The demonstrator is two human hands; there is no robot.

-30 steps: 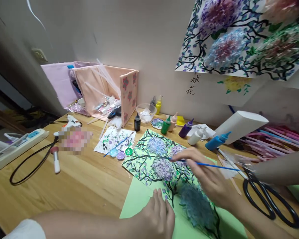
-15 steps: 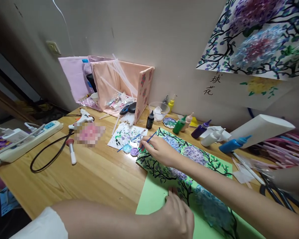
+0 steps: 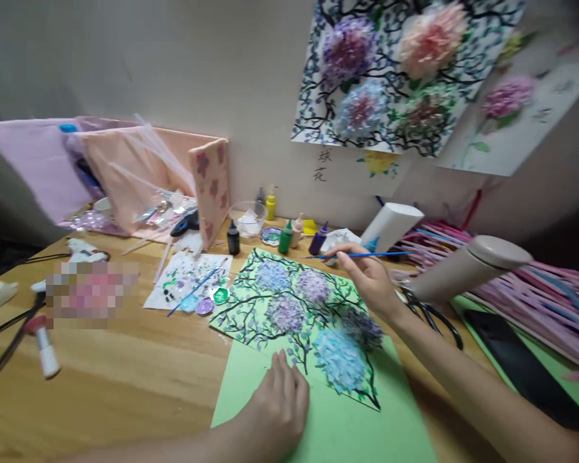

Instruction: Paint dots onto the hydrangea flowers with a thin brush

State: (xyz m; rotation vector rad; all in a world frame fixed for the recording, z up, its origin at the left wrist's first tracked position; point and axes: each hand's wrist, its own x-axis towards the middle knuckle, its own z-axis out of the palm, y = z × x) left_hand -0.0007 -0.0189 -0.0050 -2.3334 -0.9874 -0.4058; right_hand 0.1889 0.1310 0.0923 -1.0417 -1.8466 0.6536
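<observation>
My right hand [image 3: 369, 278] is closed on a thin blue paintbrush [image 3: 361, 256], held level above the far right edge of a flower painting [image 3: 294, 315] on green paper. The brush tip points left toward the small paint bottles [image 3: 285, 238]. My left hand [image 3: 276, 406] rests on the painting's near edge with fingers curled loosely, pressing the green sheet [image 3: 328, 424] down. Paint caps [image 3: 213, 298] in green, purple and blue sit by the painting's left corner, next to a smeared test paper [image 3: 186, 280] with a second blue brush on it.
A pink fabric box [image 3: 174, 173] and a clear bowl [image 3: 247, 220] stand at the back. A beige cylinder [image 3: 463, 270], black scissors [image 3: 437, 318], pink strips [image 3: 535, 289] and a dark phone [image 3: 516, 366] lie right. A glue gun [image 3: 84, 249] and cables lie left. Flower paintings [image 3: 390, 71] hang on the wall.
My right hand drew back from the paint caps at the left and moved right, to above the painting's far right edge. The view swung right. The left hand stayed on the paper.
</observation>
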